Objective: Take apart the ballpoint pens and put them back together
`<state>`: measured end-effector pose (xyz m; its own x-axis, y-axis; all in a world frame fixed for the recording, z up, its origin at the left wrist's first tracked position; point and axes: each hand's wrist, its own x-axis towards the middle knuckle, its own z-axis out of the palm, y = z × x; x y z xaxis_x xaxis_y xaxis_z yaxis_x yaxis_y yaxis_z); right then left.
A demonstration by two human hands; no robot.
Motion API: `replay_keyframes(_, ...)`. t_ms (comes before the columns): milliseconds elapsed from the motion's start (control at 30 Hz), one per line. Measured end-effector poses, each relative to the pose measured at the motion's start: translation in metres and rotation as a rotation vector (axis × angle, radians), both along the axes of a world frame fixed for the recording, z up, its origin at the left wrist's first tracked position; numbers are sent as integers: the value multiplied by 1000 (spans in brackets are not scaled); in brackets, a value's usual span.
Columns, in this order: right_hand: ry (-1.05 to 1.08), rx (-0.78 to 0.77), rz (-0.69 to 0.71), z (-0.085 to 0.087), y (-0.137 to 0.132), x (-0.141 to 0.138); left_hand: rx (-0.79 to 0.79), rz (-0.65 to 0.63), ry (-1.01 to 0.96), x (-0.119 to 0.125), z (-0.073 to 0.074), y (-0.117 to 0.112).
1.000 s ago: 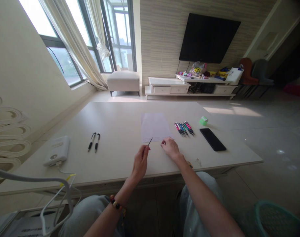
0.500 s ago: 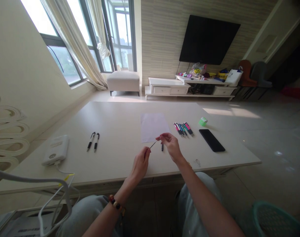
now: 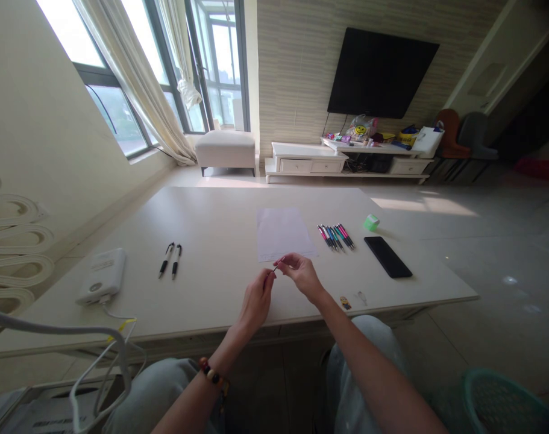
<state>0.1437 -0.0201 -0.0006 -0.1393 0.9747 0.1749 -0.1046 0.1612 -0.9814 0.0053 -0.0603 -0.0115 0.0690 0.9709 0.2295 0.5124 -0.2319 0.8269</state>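
Here we are in a sunlit living room, a wall-mounted TV (image 3: 382, 72) up ahead and a long pale table (image 3: 202, 211) running across the view, and the action is right at the fingertips: the fingers (image 3: 267, 278) of the left hand (image 3: 256, 301) are pinched on a thin dark rod (image 3: 275, 269), only its small tip showing, too little to say exactly what it is. Right beside it, the fingers (image 3: 287, 261) of the right hand (image 3: 304, 277) are pressed together and curled in, almost meeting the left, though whether they grip the rod I can't tell. Both hands hover just at the near edge of a white sheet of paper (image 3: 283, 235). To the right, a neat row of colourful pens (image 3: 336, 236) lies angled on the table, then a small green object (image 3: 371, 222) and a black smartphone (image 3: 387, 257); a tiny cartoon figure sticker (image 3: 345, 302) sits near the table's edge. Over on the left, two black pens (image 3: 170, 260) lie side by side, well apart from a white power bank (image 3: 100, 276), and there's a beaded bracelet (image 3: 214, 377) on the left wrist — a busy little tabletop!
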Motion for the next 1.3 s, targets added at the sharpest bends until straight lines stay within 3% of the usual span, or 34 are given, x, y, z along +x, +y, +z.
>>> replay_keyframes(133,-116,-3,10,-3,8,10,5,15,-11,-2,-1,1)
replay_keyframes(300,-682,-67,-388,-14,27,37,4,36,9,-4,-1,0)
replay_keyframes(433,-1015,-140,-442,-27,31,35,-13,6,25,-4,-1,-1)
replay_keyframes(533,-838,-125,-390,-25,29,29,-10,-3,31,-3,-1,-1)
replay_keyframes(667,-160,-42,-298,-6,24,28,1,5,35,-3,-2,0)
replay_keyframes(767,97,12,-274,7,17,28,0,1,35,-3,-2,0)
replay_keyframes(1100,123,23,-161,9,7,16,-22,-12,44,0,-1,0)
replay_keyframes(1300,-5,46,-110,3,-2,3,-37,1,-1,0,-5,2)
